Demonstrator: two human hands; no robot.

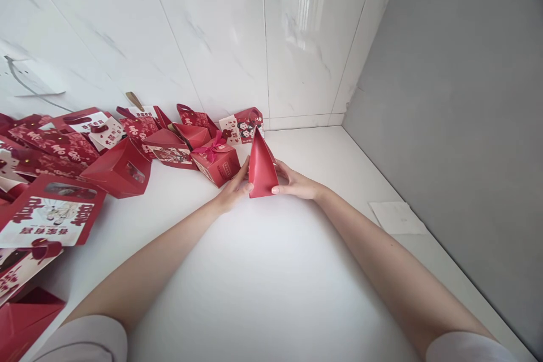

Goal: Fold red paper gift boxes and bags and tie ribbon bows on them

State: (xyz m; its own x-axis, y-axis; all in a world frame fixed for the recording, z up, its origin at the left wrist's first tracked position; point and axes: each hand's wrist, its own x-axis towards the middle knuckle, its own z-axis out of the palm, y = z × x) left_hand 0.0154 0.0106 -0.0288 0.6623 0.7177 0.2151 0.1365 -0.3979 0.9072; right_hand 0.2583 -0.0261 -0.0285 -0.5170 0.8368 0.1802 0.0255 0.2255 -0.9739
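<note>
A red paper gift box (263, 168) with a pointed top stands on the white table, its narrow triangular side facing me. My left hand (236, 186) grips its left side, thumb at the lower front edge. On the opposite side my right hand (294, 181) holds it the same way, with the thumb near the bottom corner. Most fingers of both hands are partly hidden behind the box. Just left of it sits a red box with a pink ribbon bow (216, 158). Behind it, a red and white printed box (241, 125) leans by the wall.
Several red gift boxes and bags, such as a red box with a window (121, 169) and a printed bag (53, 212), crowd the table's left side. A white paper sheet (397, 218) lies at the right edge by a grey panel (458, 96). White tiles (212, 28) rise behind.
</note>
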